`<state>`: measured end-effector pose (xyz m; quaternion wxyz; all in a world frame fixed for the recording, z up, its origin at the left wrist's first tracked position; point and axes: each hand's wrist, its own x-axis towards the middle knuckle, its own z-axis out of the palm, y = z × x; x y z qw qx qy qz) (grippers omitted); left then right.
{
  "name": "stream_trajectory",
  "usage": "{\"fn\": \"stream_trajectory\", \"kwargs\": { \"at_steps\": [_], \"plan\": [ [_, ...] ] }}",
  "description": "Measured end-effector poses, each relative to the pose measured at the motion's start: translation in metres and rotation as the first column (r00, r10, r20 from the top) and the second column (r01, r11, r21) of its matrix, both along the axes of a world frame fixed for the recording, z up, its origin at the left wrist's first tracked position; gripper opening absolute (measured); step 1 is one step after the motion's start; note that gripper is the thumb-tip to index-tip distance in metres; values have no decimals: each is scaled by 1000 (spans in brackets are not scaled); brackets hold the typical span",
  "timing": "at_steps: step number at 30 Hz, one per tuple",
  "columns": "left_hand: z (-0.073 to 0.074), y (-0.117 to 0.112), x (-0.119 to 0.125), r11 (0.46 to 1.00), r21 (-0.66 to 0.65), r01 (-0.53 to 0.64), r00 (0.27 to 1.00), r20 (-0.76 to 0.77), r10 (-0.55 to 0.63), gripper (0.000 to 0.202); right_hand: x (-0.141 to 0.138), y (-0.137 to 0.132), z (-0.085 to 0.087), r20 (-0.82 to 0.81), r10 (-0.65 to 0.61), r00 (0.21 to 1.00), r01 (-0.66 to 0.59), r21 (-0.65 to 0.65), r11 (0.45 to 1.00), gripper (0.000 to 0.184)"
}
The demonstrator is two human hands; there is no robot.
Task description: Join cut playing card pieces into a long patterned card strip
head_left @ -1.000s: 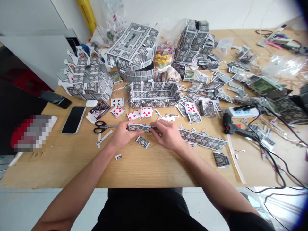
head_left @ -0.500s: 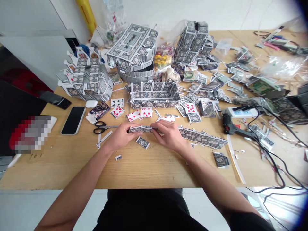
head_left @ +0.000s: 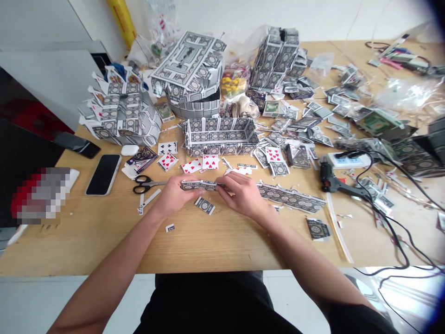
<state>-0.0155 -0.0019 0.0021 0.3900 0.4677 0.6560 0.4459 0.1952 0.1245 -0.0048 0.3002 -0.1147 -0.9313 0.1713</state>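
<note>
Both hands are at the table's centre, holding a narrow strip of cut playing-card backs point(head_left: 200, 185) between them. My left hand point(head_left: 174, 195) grips its left part, and my right hand point(head_left: 241, 195) pinches its right end, hiding part of it. A small cut card piece point(head_left: 205, 205) lies just below the strip. To the right of my right hand lies a longer strip of joined card backs point(head_left: 291, 199). Black-handled scissors point(head_left: 146, 184) lie left of my left hand, and red-pipped heart cards point(head_left: 201, 163) lie just above the hands.
An open rectangular box built from card backs point(head_left: 221, 137) stands beyond the hands, with larger card structures point(head_left: 120, 111) behind it. A smartphone point(head_left: 103, 174) lies left. A hot glue gun point(head_left: 335, 182), power strip point(head_left: 347, 160), black cables and scattered card pieces fill the right side.
The held strip and both hands have shifted slightly left, and the strip sits a little more level. The whole scene has also shifted slightly as my head moved.
</note>
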Motion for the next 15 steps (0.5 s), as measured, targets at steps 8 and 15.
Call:
{"fn": "stream_trajectory", "kwargs": {
  "at_steps": [8,15],
  "plan": [
    [6,0,1,999,1,-48,999,-7,48,32,1,1,1,42,2,999,-1,-21,1000,18],
    [11,0,1,999,14,-42,999,-14,43,31,1,2,2,23,-2,1000,2,-18,1000,18]
  ]
}}
